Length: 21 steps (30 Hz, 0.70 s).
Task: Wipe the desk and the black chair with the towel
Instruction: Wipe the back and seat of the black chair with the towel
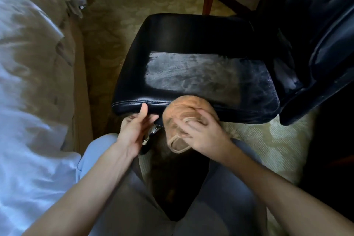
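Right now I am watching the right hand (203, 136) gripping the towel (183, 113), a tan cloth bunched into a rounded wad. Its fingers are curling over the top of the wad and pressing it against the near edge of the black chair (191, 44), roughly at the middle of that edge. Part of the cloth is lying up on the seat surface, and a hemmed loop of it is hanging below the hand.

The left hand (134, 132) is sitting just beside it at the near left corner of the seat. It is holding nothing: its thumb is pointing up and touching the stitched seam, and its fingers are lying fairly straight, reaching under the cushion. A shiny metal part (153, 133) is showing between the two hands beneath the seat.

A pale, greyish patch (191, 74) is spreading across the seat's near half, while the far half is looking plain black. The backrest (321, 34) is rising at the right. White bedding (28, 63) is filling the left side, and patterned carpet (115, 5) is lying under everything.
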Available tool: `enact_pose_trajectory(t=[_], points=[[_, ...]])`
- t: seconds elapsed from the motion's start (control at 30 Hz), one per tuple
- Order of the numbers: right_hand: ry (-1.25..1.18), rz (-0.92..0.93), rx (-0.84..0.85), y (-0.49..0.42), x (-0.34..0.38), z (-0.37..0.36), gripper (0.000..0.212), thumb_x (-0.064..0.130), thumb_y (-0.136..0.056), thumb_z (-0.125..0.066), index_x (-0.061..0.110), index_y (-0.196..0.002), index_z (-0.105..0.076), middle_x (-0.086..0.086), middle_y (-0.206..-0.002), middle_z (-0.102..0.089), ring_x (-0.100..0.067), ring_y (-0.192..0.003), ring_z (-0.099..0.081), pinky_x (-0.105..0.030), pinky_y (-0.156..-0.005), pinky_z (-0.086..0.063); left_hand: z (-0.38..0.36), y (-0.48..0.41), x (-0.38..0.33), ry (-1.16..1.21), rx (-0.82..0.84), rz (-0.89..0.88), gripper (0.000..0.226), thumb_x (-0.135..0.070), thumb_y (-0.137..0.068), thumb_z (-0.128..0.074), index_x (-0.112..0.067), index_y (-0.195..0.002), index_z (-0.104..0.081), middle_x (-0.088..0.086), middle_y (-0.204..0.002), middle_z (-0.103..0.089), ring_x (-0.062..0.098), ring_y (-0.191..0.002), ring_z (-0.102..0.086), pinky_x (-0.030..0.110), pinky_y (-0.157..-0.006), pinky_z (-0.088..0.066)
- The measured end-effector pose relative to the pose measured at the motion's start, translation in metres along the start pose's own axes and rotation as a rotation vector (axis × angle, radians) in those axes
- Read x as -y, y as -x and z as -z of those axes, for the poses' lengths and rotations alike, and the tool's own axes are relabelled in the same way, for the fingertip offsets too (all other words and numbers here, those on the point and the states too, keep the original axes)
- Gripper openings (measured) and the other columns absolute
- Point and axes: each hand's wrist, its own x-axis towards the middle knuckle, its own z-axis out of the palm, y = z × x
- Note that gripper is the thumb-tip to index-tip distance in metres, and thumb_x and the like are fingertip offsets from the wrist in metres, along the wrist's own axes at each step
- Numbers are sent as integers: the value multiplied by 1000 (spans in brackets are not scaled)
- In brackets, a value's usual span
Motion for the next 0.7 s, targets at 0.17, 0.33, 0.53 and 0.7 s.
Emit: enact_pose_trajectory(t=[0.17, 0.33, 0.53, 0.7], points=[[12, -172, 95, 79, -58, 38, 58, 31, -114, -27, 20, -97, -81, 1, -140, -63, -28, -114, -47, -46, -114, -21, 2, -9, -1, -36, 1, -37, 25, -32, -98, -67, -7, -96, -70, 10, -87, -77, 10, -70, -74, 25, -77, -63], [84, -254, 63, 88, -58, 57, 30, 25, -96, -52, 23, -93, -82, 2, -139, -47, -28, -116, -49, -45, -120, -12, -2, -8, 11, -19, 30, -27, 33, -45, -87, -69, -12, -94, -68, 7, -98, -76, 9, -80, -75, 25, -80, -61], [-53, -73, -40, -14, 21, 32, 17, 27, -101, -59, 31, -88, -70, -1, -148, -59, -25, -127, -56, -51, -107, -42, -2, -2, 13, -42, 158, 72, 65, -62, -89, -60, -3, -115, -69, 14, -120, -74, 27, -113, -70, 42, -103, -51], [22, -57, 113, -45, 28, 1, 17, 29, -95, -63, 28, -100, -78, -7, -153, -52, -27, -134, -46, -55, -113, -34, 0, -3, 11, -99, 142, 26, 60, -58, -100, -52, -3, -113, -73, 15, -113, -77, 28, -111, -72, 43, -97, -55]])
